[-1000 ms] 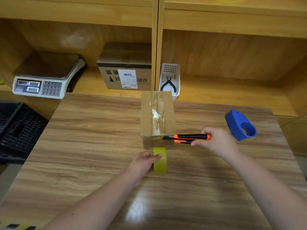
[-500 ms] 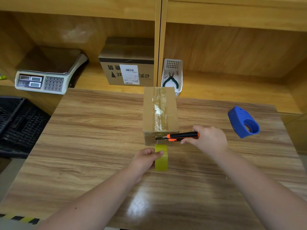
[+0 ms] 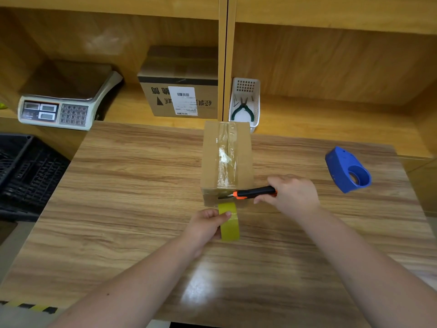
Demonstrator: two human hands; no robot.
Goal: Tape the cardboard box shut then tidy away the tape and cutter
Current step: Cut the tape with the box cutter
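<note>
A small cardboard box (image 3: pixel 210 159) stands mid-table with a strip of clear tape (image 3: pixel 225 157) running along its top and down the near face. My left hand (image 3: pixel 205 224) grips a yellowish tape roll (image 3: pixel 229 221) held on edge just in front of the box. My right hand (image 3: pixel 292 195) holds an orange and black cutter (image 3: pixel 250 192), whose blade lies across the box's near face, just above the roll. A blue tape dispenser (image 3: pixel 347 170) lies on the table to the right.
The wooden table (image 3: pixel 132 185) sits before a shelf holding a weighing scale (image 3: pixel 63 102), a labelled cardboard carton (image 3: pixel 179 91) and a white basket (image 3: pixel 246 102) with green pliers. A black crate (image 3: pixel 21 171) is at the left.
The cutter and my right hand have slid left, bringing the blade across the box's near face above the roll. My left hand still holds the roll in place.
</note>
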